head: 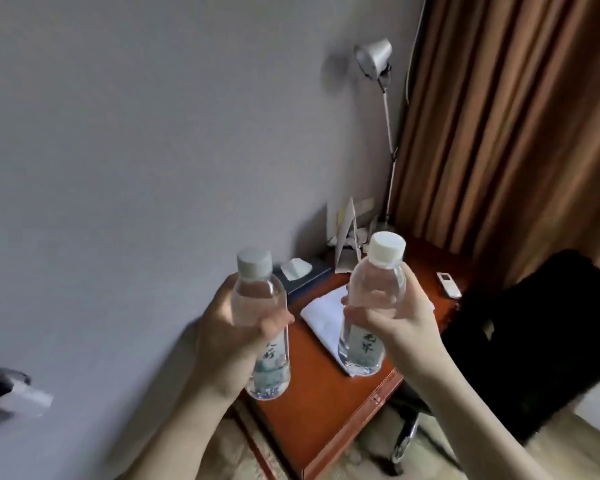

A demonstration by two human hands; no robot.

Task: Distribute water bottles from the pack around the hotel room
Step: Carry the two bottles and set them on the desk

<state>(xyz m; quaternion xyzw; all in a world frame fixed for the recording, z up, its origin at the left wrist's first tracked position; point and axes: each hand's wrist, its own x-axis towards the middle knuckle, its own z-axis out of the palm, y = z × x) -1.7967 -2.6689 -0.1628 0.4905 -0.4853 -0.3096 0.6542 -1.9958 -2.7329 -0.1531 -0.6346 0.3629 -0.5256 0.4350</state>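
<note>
I hold two clear water bottles with white caps upright in front of me. My left hand (227, 336) grips the left bottle (262, 303) around its middle. My right hand (404, 318) grips the right bottle (376, 289) the same way. Both bottles hang in the air above the near end of a reddish-brown wooden desk (326, 403). The bottle pack is not in view.
On the desk lie a folded white towel (321, 315), a dark tissue box (303, 273), upright cards (347, 237) and a white remote (448, 285). A floor lamp (378, 64) stands in the corner by brown curtains (499, 133). A black chair (534, 341) sits to the right.
</note>
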